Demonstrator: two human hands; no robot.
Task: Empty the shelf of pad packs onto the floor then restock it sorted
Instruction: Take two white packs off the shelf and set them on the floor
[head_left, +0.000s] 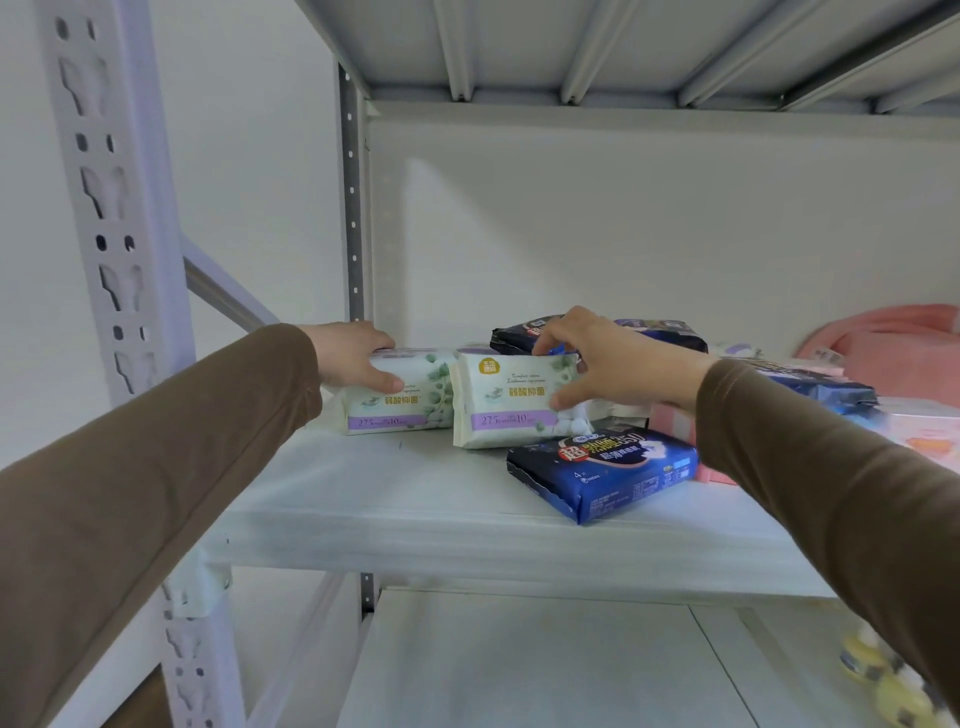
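Note:
Two white pad packs with green leaves and a purple band stand side by side on the white shelf (395, 499). My left hand (348, 353) grips the top left corner of the left white pack (410, 400). My right hand (597, 358) grips the right white pack (509, 405) at its top right, thumb on its front. A dark blue pack (608, 467) lies flat just in front and to the right. A black pack (524, 327) and another dark pack (670, 332) sit behind my right hand. Pink packs (670, 421) lie partly hidden under my right wrist.
More blue (826, 389) and pink packs (924, 436) lie to the right, with a pink cloth bundle (893, 338) at the back right. A perforated white upright post (109, 208) stands at left. The lower shelf (519, 665) holds yellow items (878, 675) at right.

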